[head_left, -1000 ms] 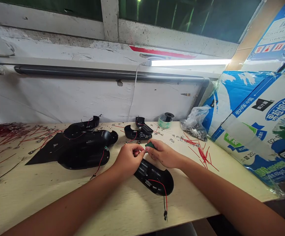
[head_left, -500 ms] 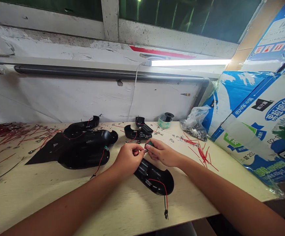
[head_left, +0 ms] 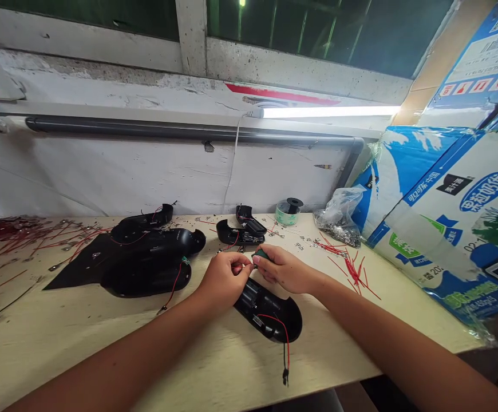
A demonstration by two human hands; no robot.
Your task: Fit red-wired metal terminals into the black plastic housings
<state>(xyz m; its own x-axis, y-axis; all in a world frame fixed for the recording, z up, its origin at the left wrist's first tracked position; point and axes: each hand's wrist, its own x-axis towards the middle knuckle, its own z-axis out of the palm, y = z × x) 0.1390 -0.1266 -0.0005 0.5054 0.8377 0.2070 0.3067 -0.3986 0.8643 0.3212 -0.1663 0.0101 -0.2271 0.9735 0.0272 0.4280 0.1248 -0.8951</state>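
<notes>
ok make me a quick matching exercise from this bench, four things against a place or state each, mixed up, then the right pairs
Things
1. green piece
2. clear plastic bag
3. tube lamp
4. nearest black shell

Places and states
A. glowing white
B. on the table, with a red wire hanging over its rim
C. held in the right hand
D. beside the blue-and-white carton

Right pairs: 1-C, 2-D, 3-A, 4-B
</notes>
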